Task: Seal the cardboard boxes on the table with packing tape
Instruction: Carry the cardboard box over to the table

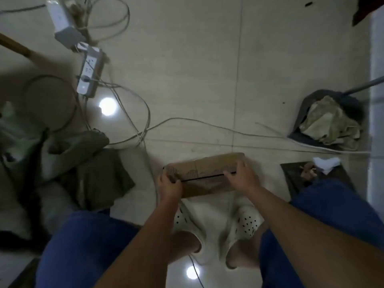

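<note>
A small brown cardboard box (204, 173) lies on the tiled floor just in front of my feet, its top flaps meeting along a dark seam. My left hand (169, 187) grips the box's left end, fingers curled over the flap edge. At the right end, my right hand (242, 177) holds the box with its thumb by the seam. No tape roll shows in either hand.
A white power strip (89, 73) and several loose cables (145, 125) lie at the left and across the floor. A dustpan with crumpled paper (330, 123) sits at the right. Clothes (99, 173) are piled at the left. A round brown disc (49, 102) lies near them.
</note>
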### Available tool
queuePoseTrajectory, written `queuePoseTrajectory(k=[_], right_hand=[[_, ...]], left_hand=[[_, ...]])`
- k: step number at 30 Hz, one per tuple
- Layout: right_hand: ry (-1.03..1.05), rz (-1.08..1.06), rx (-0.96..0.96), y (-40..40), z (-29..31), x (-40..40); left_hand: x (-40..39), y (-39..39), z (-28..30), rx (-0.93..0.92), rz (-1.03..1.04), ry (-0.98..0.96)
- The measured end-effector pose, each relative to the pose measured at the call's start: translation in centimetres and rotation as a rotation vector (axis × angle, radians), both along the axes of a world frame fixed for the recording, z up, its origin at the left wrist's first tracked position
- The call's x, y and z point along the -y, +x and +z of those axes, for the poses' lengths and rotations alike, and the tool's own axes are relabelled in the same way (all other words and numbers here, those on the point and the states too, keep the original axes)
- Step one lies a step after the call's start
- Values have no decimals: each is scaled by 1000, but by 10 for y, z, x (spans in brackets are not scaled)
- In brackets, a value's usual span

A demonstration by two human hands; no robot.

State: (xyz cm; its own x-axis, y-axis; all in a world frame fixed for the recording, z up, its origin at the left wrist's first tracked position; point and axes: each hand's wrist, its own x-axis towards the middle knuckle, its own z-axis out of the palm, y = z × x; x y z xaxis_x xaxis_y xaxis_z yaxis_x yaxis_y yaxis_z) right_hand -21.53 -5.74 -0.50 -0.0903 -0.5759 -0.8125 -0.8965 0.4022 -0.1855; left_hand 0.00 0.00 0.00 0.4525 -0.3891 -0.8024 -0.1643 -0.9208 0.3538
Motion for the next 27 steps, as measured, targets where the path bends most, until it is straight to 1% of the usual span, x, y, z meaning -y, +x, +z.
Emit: queuePoseTrajectory(k=[2, 3, 6, 9, 13, 18, 23, 27], right_hand=[[-78, -94, -92, 0, -18, -5], [-122, -126, -134, -1, -28, -8], [-245, -200, -174, -1, -46, -17], [-338, -334, -116, -2, -55, -19], [-431, -550, -16, 0, -62, -6], [-475, -629, 42, 2, -71, 21], [-528, -691, 57, -2, -78, 39], [-534, -728, 55, -3, -74, 53]], left_hand=[[-8, 0, -16, 104, 30, 44], [-12, 0, -24, 123, 48, 51], [-19, -4, -45, 99, 94, 51], [-12, -8, -54, 113, 135, -14], [13, -5, -59, 179, 108, -113], [57, 2, -70, 230, 50, -175], [81, 1, -79, 178, 157, -264], [94, 0, -77, 181, 217, -322]])
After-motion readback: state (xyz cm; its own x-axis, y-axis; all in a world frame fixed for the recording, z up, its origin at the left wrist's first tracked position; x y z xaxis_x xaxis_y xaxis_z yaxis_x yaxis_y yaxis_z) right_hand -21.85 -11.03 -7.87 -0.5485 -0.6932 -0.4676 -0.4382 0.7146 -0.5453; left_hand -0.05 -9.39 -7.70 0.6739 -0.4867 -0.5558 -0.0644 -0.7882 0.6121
